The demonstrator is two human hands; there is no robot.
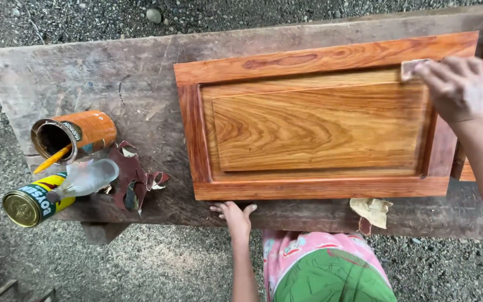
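Note:
A varnished wooden cabinet door panel (320, 128) with a raised centre lies flat on a worn plank bench (113, 72). My right hand (457, 86) presses a small piece of sandpaper (412, 68) against the panel's recessed groove at its upper right corner. My left hand (235, 215) rests with fingers spread on the bench's near edge, touching the lower rail of the panel and holding nothing.
An open orange tin (76, 134) with a yellow stick in it lies at the bench's left end, beside a closed yellow can (32, 202) and a clear plastic bottle (88, 176). Torn sandpaper scraps (132, 179) lie nearby. A crumpled rag (371, 211) sits by the near edge. Gravel surrounds the bench.

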